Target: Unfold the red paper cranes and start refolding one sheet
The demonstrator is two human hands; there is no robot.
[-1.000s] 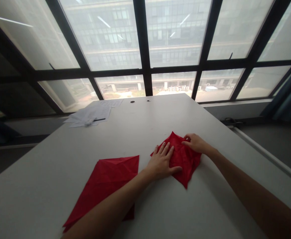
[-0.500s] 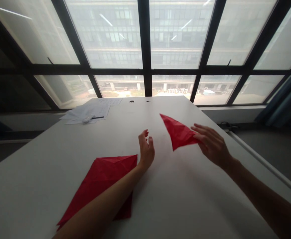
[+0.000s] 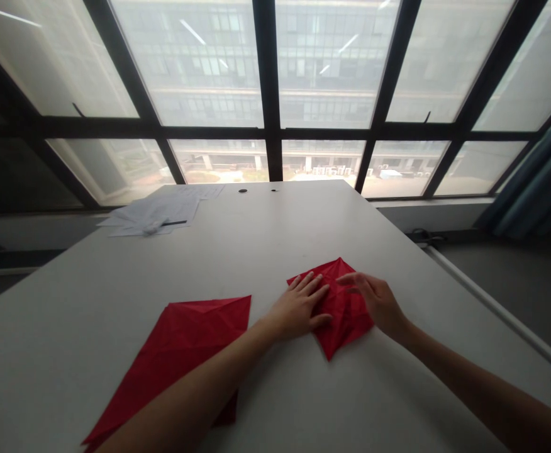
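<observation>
A small folded red paper (image 3: pixel 336 296) lies flat on the white table (image 3: pixel 275 233), creased into a diamond shape. My left hand (image 3: pixel 299 308) rests flat on its left part, fingers stretched out. My right hand (image 3: pixel 377 302) lies on its right edge with the fingers extended over the paper. A larger red sheet (image 3: pixel 181 352) lies to the left, partly under my left forearm.
White papers with a dark pen (image 3: pixel 155 214) lie at the table's far left corner. Two small holes (image 3: pixel 256 189) sit near the far edge. Large windows stand behind the table. A blue curtain (image 3: pixel 534 189) hangs at right.
Half a second ago my right hand held the small red paper lifted in the air and my left hand was raised. The paper now lies flat again with both hands on it.
</observation>
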